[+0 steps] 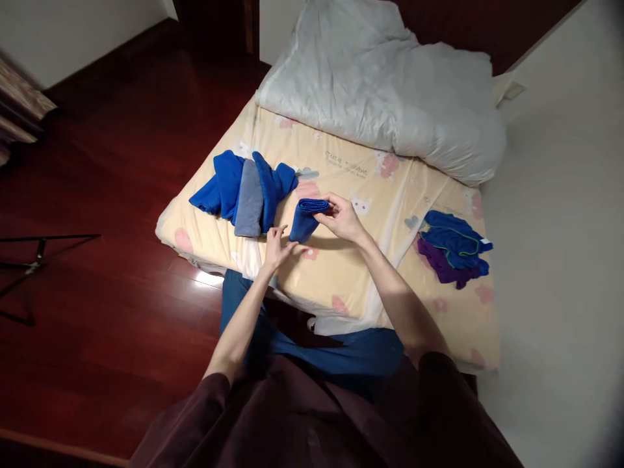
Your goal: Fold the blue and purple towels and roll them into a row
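Observation:
My right hand (345,220) pinches the upper right end of a blue towel (305,224), folded into a small compact bundle and tilted on the bed. By its lower left corner is my left hand (277,249), thumb and fingers apart; whether the thumb tip touches the cloth I cannot tell. Just left of both hands lies a row of folded blue towels (227,185), leaning on one another, with a grey folded towel (249,198) among them.
A patterned yellow sheet (351,188) under clear plastic covers the bed. Toward the back lies a bulky pale quilt (380,84). Crumpled blue cloth (453,234) and purple cloth (441,263) lie at the right. Black stand legs (36,260) rest on the floor at left.

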{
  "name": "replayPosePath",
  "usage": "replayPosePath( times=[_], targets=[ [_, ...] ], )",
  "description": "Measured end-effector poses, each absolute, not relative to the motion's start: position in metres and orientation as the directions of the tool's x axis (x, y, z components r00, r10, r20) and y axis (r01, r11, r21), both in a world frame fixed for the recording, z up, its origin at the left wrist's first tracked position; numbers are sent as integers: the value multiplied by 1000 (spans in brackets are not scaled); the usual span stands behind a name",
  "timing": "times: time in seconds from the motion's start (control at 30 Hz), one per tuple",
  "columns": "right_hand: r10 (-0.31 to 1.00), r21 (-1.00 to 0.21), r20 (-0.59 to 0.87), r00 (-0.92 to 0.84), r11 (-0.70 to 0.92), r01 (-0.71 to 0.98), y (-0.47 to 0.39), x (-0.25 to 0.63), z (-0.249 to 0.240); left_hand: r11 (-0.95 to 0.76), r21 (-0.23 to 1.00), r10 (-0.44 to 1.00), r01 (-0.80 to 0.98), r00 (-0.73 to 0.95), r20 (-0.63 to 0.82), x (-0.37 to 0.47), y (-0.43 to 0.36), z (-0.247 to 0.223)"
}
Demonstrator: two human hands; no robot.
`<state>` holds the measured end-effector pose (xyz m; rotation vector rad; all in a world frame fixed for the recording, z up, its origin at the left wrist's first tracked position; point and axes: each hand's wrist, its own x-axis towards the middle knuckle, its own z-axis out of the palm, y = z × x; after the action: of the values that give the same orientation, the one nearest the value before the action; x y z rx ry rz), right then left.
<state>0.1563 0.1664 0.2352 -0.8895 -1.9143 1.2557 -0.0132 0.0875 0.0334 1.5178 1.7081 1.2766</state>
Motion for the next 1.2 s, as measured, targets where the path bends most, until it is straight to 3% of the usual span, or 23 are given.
replayPosePath(
  times=[0.1,0.2,0.33,0.57,0.8,1.2],
  targets=[
    [805,-939,137,-577,292,183,172,157,236,-230,837,970,497,43,241,-43,115,44],
    [783,-938,129,-608,296,183,174,158,238,-287,814,938,505,321,132,-58,144,58],
    [783,-942,119,-610,283,180,179,160,242,-325,760,887,563,460,39,-66,163,71],
    [819,-944,139,-556,280,176,192,155,241,-290,655,947,697,306,94,-64,155,67],
    [824,-952,166,-542,277,130,198,146,220,-127,780,990,613,125,64,-61,151,41],
    [817,-942,169,-552,299,154,206,136,215,-108,809,993,578,101,61,-62,154,41]
  ],
)
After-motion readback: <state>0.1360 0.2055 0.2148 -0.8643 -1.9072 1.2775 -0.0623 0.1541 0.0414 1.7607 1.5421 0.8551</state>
